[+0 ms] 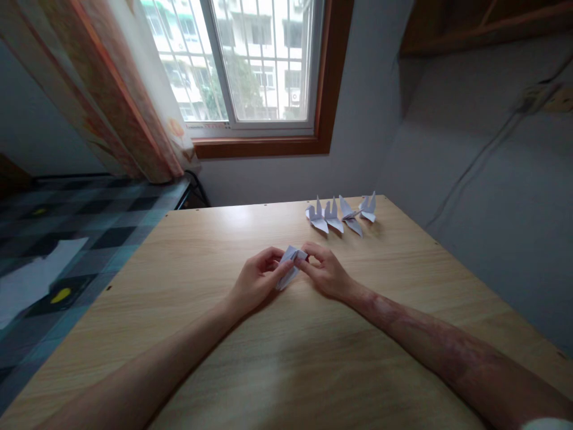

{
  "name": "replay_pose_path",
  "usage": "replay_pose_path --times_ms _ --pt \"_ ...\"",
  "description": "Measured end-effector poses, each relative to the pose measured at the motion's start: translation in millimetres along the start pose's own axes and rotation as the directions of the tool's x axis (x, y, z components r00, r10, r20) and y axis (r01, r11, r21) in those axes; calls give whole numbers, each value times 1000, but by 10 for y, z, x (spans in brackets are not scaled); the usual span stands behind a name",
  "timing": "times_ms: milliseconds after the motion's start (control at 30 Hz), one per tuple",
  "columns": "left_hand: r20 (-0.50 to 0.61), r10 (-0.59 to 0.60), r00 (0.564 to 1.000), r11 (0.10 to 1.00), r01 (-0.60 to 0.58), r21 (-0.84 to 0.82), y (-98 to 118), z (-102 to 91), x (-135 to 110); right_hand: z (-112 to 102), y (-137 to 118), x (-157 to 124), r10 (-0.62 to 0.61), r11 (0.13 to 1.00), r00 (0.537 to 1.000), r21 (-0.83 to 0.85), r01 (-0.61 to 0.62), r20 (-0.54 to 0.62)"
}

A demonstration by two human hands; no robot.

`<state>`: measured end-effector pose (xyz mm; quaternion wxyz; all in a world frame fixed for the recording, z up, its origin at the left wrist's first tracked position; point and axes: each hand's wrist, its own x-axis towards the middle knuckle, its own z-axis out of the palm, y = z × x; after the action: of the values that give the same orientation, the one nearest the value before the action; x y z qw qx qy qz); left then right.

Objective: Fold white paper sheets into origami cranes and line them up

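Both of my hands meet over the middle of a light wooden table [188, 251]. My left hand [255, 280] and my right hand [326, 272] pinch a small folded white paper piece [290, 263] between their fingertips, low over the tabletop. The fingers of both hands are curled closed on it. Beyond my right hand, near the table's far edge, several finished folded white paper birds [342, 215] stand in a row.
A grey wall runs along the table's right side and back. A window [255, 65] with a wooden frame and a patterned curtain [116, 89] are behind the table. To the left lies a checkered bed cover [89, 227] with a white sheet [36, 275] on it.
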<state>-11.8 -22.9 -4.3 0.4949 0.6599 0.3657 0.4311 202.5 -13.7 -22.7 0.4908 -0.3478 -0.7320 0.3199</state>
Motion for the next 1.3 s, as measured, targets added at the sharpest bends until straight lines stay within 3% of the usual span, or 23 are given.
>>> replay_pose_path --times_ms 233,333,433,533,633,867,1067,1300 --pt "-17 14 1000 1000 -13 23 -14 -13 39 11 66 -8 62 997 997 36 -63 37" --pt "-11 -31 999 999 31 -20 -62 -37 70 31 80 -19 64 995 997 73 -61 -42" --pt "-34 -81 996 994 78 -76 -99 -57 97 28 62 -29 -46 998 992 28 49 -117" --pt "-71 -115 991 983 103 -152 -109 -75 108 6 12 -38 -194 980 980 -49 192 -47" --pt "-74 -142 987 967 123 -222 -110 -88 106 -3 -38 -46 -246 966 969 -73 248 39" --pt "-9 -171 985 944 162 -287 -111 -52 85 21 -54 -39 -222 967 975 -134 218 -14" --pt "6 -104 995 985 104 -141 -85 -36 96 9 -6 -47 -277 928 952 -291 231 -130" --pt "60 -124 990 959 135 -251 -116 -46 85 9 -41 -33 -158 978 984 -148 145 -77"
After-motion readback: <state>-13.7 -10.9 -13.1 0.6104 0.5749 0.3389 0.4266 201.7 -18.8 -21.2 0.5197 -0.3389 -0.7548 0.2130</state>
